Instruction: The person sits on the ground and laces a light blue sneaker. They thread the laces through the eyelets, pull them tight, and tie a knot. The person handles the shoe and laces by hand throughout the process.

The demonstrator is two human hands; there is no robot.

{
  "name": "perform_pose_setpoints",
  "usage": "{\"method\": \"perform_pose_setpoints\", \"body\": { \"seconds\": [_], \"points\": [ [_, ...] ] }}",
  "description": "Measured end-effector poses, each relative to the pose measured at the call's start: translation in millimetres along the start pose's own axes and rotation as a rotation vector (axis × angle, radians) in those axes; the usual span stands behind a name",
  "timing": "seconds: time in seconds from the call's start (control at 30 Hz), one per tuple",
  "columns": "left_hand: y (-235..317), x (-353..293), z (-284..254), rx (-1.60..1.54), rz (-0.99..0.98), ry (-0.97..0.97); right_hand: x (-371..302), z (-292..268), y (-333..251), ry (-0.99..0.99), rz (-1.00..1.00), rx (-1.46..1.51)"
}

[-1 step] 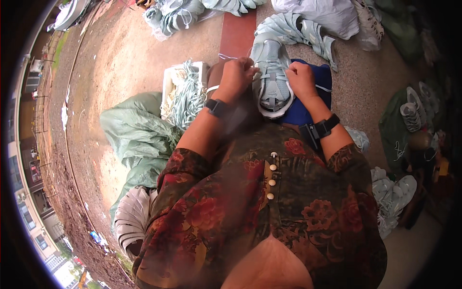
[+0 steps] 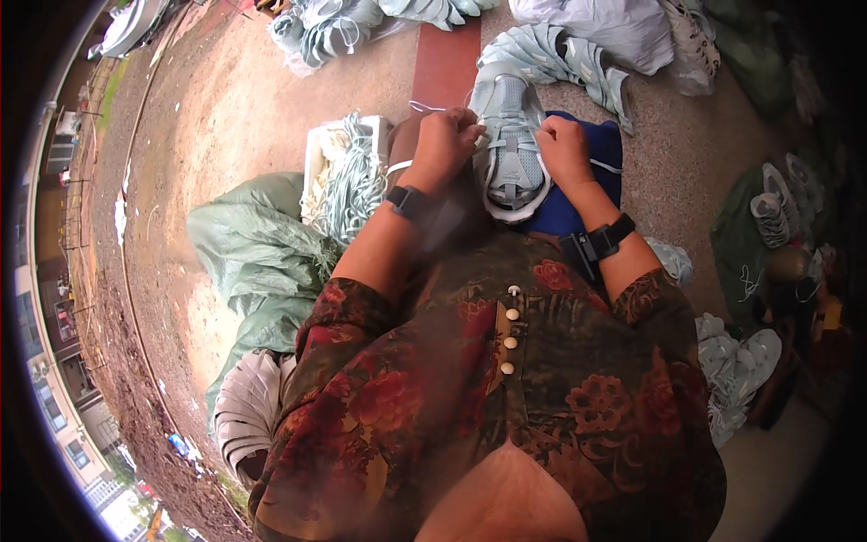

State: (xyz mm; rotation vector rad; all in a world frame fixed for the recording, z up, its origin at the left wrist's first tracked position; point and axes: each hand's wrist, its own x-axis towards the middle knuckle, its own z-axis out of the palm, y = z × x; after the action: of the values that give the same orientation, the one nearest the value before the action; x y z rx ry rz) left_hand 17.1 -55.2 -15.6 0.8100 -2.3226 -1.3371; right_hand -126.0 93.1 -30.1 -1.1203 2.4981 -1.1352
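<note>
Flanking the long axis of the blue-grey sneaker (image 2: 513, 149) closely with left hand (image 2: 442, 140) and right hand (image 2: 565, 147), holding both curled closed, any gripped contents indiscernible.

Daylight from left; building (image 2: 50, 388) there bowed by fisheye. Right side dim, rim black. Hazy smear across floral shirt (image 2: 542, 379).
</note>
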Motion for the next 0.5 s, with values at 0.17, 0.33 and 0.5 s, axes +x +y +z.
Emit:
{"method": "perform_pose_setpoints", "body": {
  "seconds": [0.17,0.33,0.5],
  "points": [
    [-19,5,9,-0.243,0.008,-0.004,0,11,3,0.085,0.056,0.206],
    [4,6,-9,-0.474,-0.192,-0.310,10,-7,6,-0.362,0.483,1.005],
    [9,7,-3,-0.525,-0.152,-0.314,21,-17,0,-0.366,0.359,1.002]
  ]
}}
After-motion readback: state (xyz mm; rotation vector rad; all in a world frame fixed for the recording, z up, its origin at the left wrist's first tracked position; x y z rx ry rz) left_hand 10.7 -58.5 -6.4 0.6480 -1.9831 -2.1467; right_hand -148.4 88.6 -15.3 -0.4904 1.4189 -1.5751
